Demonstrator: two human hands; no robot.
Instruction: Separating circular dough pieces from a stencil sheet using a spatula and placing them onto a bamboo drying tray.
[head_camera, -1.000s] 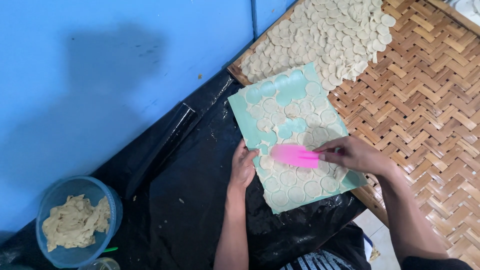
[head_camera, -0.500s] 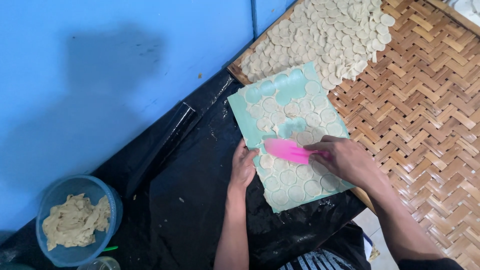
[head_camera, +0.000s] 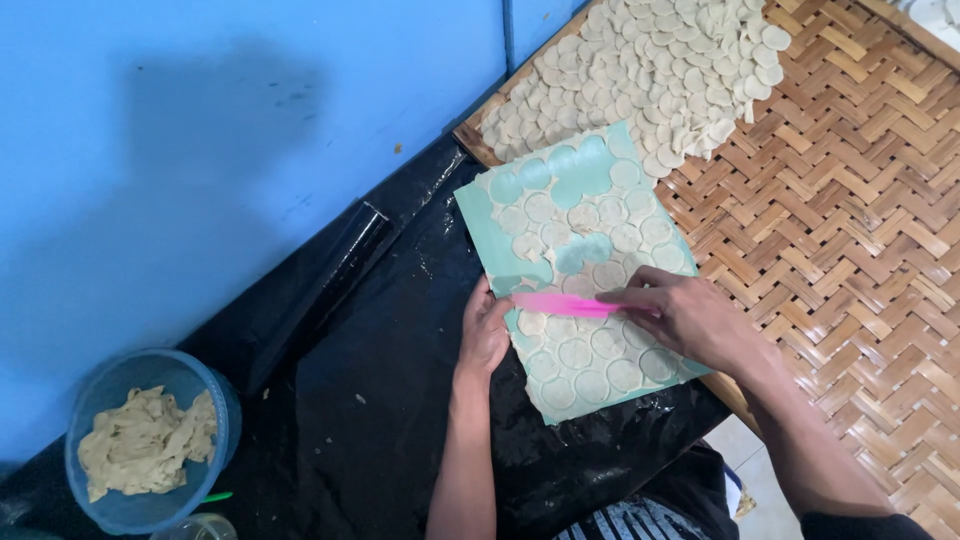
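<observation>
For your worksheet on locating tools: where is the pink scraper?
The pink scraper lies across the green board, held by the right hand, beside the left hand.

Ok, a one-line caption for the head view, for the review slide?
Right hand slides a pink scraper across dough discs on a green sheet; left hand steadies its edge.

Blue bowl (head_camera: 150, 440) w/ dough scraps, black rolling pin (head_camera: 315, 295), woven tray (head_camera: 850, 200).
</observation>
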